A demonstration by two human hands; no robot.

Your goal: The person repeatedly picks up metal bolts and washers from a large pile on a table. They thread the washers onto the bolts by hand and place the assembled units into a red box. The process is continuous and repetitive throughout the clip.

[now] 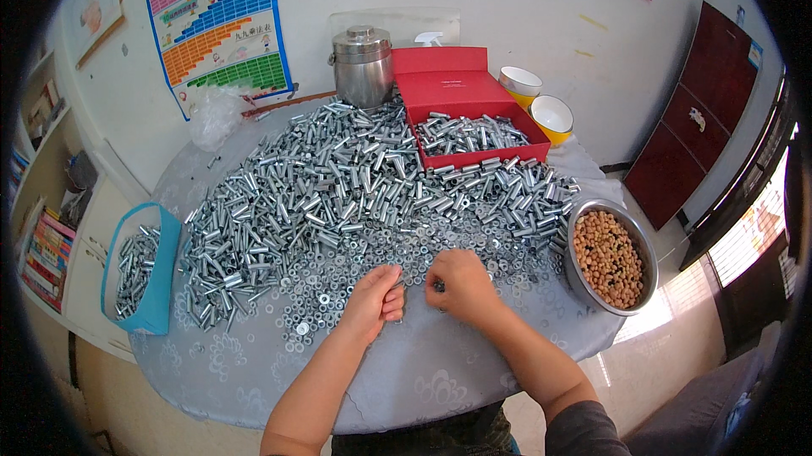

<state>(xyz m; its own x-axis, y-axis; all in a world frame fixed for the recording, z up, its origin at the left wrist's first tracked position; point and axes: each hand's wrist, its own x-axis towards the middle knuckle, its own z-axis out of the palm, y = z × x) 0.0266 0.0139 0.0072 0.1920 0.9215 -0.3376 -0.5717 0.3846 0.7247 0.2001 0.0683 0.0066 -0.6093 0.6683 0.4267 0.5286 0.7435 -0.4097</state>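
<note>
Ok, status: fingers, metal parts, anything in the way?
Left fingers curled, contents unclear; right fingers curled on small dark piece. Loose washers nearby, metal sleeves piled beyond. Red box further back, not blocking.

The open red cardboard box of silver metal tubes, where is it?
In the head view, the red box sits far back, right of centre, between the silver lidded metal canister and two yellow-and-white bowls.

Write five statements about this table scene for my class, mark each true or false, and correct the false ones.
1. The open red box holds metal tubes. True.
2. The left hand touches the right hand. False: a gap separates them.
3. The steel bowl holds metal tubes. False: it holds round brown pieces.
4. A lidded steel canister stands left of the red box. True.
5. A teal bin holds small metal parts. True.
</note>
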